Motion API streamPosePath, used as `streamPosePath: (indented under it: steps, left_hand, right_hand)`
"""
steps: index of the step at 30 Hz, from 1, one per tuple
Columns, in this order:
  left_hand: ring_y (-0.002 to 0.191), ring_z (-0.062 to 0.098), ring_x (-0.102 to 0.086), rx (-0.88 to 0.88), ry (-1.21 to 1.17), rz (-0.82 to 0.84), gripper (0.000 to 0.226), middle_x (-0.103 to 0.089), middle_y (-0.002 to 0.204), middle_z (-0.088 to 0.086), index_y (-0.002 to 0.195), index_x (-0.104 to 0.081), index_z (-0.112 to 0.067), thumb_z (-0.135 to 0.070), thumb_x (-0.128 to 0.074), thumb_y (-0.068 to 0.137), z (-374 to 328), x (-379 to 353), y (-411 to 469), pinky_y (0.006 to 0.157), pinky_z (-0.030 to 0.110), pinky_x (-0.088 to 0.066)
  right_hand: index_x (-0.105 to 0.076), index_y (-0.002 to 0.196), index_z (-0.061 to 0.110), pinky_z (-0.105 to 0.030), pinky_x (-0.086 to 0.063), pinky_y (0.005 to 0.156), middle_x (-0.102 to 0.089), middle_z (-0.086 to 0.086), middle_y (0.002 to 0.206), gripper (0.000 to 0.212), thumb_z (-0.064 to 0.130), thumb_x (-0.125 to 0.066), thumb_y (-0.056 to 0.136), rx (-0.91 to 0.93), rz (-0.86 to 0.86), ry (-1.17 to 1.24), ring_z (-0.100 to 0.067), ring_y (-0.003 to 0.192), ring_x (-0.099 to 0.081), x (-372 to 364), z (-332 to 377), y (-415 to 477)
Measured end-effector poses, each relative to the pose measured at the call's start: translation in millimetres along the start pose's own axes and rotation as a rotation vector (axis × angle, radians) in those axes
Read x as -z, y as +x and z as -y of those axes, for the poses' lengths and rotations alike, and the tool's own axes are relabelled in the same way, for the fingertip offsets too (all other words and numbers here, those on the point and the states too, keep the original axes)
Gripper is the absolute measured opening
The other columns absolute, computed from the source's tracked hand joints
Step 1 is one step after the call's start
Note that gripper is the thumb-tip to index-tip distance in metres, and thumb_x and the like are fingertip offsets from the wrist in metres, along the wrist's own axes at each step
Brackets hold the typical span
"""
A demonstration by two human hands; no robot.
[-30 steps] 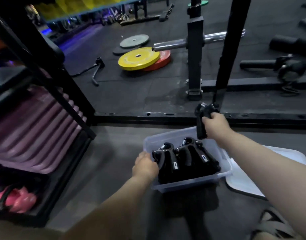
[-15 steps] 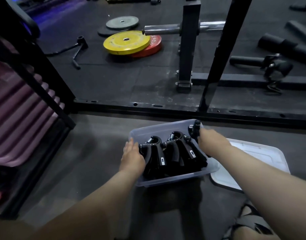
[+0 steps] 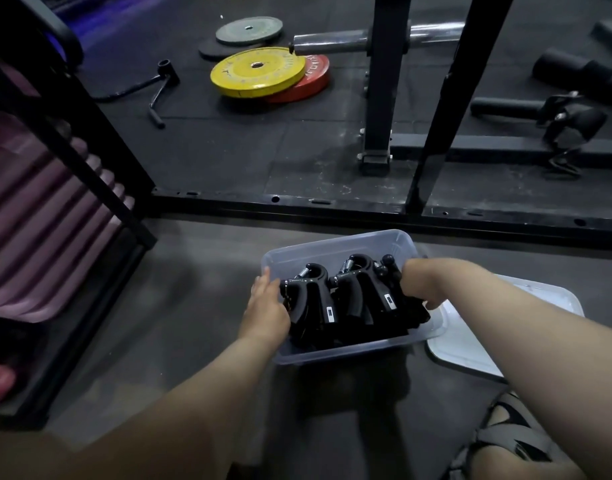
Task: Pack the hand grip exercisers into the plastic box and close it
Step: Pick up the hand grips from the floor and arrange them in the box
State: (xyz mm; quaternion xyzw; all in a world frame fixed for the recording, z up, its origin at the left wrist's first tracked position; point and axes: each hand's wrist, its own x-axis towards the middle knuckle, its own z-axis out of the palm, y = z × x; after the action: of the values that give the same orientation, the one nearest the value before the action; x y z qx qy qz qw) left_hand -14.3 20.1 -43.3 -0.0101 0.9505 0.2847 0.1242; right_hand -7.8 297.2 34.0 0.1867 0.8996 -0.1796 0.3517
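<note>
A clear plastic box (image 3: 335,245) stands on the grey floor in front of me, holding several black hand grip exercisers (image 3: 315,299) set upright side by side. My right hand (image 3: 420,284) is down inside the box at its right end, closed on the rightmost exerciser (image 3: 389,268), whose knob sticks up beside my fingers. My left hand (image 3: 264,306) rests at the box's left wall, fingers against the leftmost exerciser. The translucent lid (image 3: 526,323) lies flat on the floor just right of the box, partly hidden under my right forearm.
A black rack base bar (image 3: 332,202) runs across the floor beyond the box, with uprights (image 3: 380,81) rising from it. Yellow and red weight plates (image 3: 259,72) lie further back. A shelf with purple mats (image 3: 37,216) stands left. My sandalled foot (image 3: 512,441) is bottom right.
My right hand came down from above the box with an exerciser and pushed it in at the right end. The left hand stayed at the box's left side.
</note>
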Motion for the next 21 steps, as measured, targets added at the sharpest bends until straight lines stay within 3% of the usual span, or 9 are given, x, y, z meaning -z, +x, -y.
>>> streamPosePath:
  steps: [4, 8, 11, 14, 21]
  left_hand:
    - [0.151, 0.011, -0.005, -0.001, -0.012, -0.007, 0.061, -0.005, 0.164, -0.014, 0.145, -0.041, -0.022, 0.000, -0.028, 0.090, 0, -1, -1, 0.122, 0.036, -0.015]
    - [0.151, 0.014, -0.008, 0.005, -0.011, -0.012, 0.062, -0.006, 0.164, -0.014, 0.145, -0.041, -0.023, 0.000, -0.029, 0.089, -1, -2, -1, 0.121, 0.037, -0.017]
    - [0.151, 0.013, -0.009, 0.011, -0.015, -0.002, 0.063, -0.006, 0.164, -0.014, 0.146, -0.040, -0.022, 0.001, -0.030, 0.088, 0, -1, -1, 0.121, 0.038, -0.017]
    - [0.151, 0.012, -0.008, 0.009, -0.029, 0.009, 0.063, -0.005, 0.164, -0.014, 0.146, -0.040, -0.023, 0.001, -0.030, 0.088, 0, 1, -3, 0.122, 0.038, -0.017]
    - [0.150, 0.011, -0.007, 0.010, -0.025, 0.010, 0.066, -0.004, 0.163, -0.015, 0.149, -0.035, -0.021, 0.001, -0.030, 0.087, 0, 2, -5, 0.122, 0.037, -0.015]
  right_hand:
    - [-0.064, 0.116, 0.004, -0.038, -0.056, 0.081, -0.067, -0.014, 0.106, 0.029, 0.012, -0.061, 0.088, 0.014, -0.021, -0.046, -0.032, 0.105, -0.066, 1, -1, -1]
    - [-0.063, 0.118, 0.008, -0.036, -0.052, 0.087, -0.066, -0.013, 0.117, 0.027, 0.015, -0.055, 0.092, 0.012, -0.042, -0.182, -0.030, 0.109, -0.064, -2, 4, -10]
    - [-0.063, 0.104, 0.002, -0.038, -0.057, 0.086, -0.075, -0.013, 0.094, 0.024, 0.006, -0.045, 0.089, -0.069, 0.107, -0.206, -0.028, 0.085, -0.073, -1, 5, -13]
    - [-0.058, 0.112, 0.002, -0.041, -0.059, 0.082, -0.075, -0.014, 0.076, 0.031, 0.007, -0.037, 0.090, -0.096, 0.189, -0.160, -0.028, 0.070, -0.075, -1, 4, -9]
    - [-0.063, 0.111, 0.011, -0.032, -0.059, 0.071, -0.074, -0.009, 0.084, 0.029, 0.010, -0.042, 0.091, 0.000, 0.073, -0.274, -0.025, 0.079, -0.073, -12, 3, -11]
